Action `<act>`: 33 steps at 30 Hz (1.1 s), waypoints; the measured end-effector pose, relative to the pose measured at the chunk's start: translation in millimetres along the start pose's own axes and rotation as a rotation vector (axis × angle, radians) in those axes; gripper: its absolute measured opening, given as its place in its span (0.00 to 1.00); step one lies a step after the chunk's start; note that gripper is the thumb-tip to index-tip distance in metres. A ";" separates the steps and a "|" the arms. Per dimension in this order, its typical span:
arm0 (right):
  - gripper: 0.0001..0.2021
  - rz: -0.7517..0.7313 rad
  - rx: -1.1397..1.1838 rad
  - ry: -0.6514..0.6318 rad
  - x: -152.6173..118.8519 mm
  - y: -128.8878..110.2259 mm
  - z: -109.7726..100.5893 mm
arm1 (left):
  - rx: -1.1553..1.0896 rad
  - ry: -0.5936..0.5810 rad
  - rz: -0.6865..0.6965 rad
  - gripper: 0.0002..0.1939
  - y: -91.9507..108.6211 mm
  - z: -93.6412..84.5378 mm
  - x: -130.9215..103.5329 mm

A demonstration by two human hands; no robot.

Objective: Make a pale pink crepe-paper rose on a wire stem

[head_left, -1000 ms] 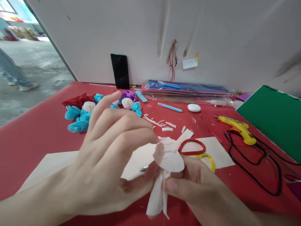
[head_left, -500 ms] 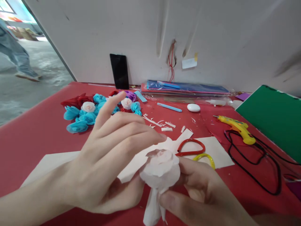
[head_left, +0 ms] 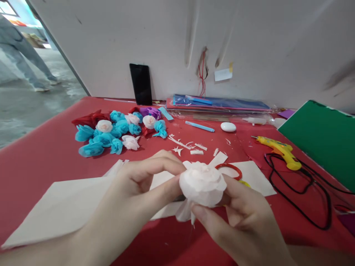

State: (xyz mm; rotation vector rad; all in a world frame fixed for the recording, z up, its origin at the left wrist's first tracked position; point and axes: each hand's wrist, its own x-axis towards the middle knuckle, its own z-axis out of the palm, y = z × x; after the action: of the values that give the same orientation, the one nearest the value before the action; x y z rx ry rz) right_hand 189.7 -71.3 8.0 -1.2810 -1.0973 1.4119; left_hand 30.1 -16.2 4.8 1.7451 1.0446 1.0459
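Note:
A pale pink paper rose (head_left: pixel 203 184) is held up between both hands, tilted a little, with its gathered stem end hanging below. My left hand (head_left: pixel 144 188) pinches a petal edge on the flower's left side between thumb and fingers. From the right, my right hand (head_left: pixel 241 214) grips the base, its thumb under the bloom. Behind the flower lie scissors with a red handle loop (head_left: pixel 234 170) and a yellow one, partly hidden. White paper sheets (head_left: pixel 61 207) spread under and beside the hands.
Several blue, red, purple and pale paper flowers (head_left: pixel 104 139) lie at back left. A yellow glue gun (head_left: pixel 280 149) with a black cord rests at right, near a green board (head_left: pixel 321 144). Paper scraps (head_left: pixel 196 152), a blue pen (head_left: pixel 199 126) and a phone (head_left: pixel 141 84) are farther back. A person walks at far left.
My left hand has gone from spread fingers to a pinch on the petal edge. The rose has moved slightly up and right and tipped. The person in the background has shifted.

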 end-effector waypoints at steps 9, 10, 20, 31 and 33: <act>0.10 -0.299 -0.208 0.036 11.5 8.9 -8.2 | -0.149 -0.005 -0.160 0.14 -2.9 8.9 2.3; 0.10 -0.308 -0.222 0.049 12.2 9.8 -8.8 | -0.162 -0.006 -0.175 0.14 -3.0 9.5 1.6; 0.07 -0.346 -0.388 0.054 13.9 12.5 -9.9 | -0.476 -0.048 -0.362 0.07 -2.5 16.6 -12.6; 0.07 -0.655 -0.609 0.137 13.7 11.7 -10.1 | -0.383 -0.016 -0.255 0.10 -1.7 21.9 -17.2; 0.07 -0.692 -0.647 0.144 13.3 11.9 -9.7 | -0.369 -0.022 -0.239 0.08 -2.7 22.4 -17.9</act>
State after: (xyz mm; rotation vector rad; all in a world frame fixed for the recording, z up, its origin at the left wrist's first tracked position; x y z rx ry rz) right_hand 198.0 -60.2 -6.8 -1.2131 -1.7549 0.4480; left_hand 44.6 -37.0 -8.8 1.2997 0.9497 0.9927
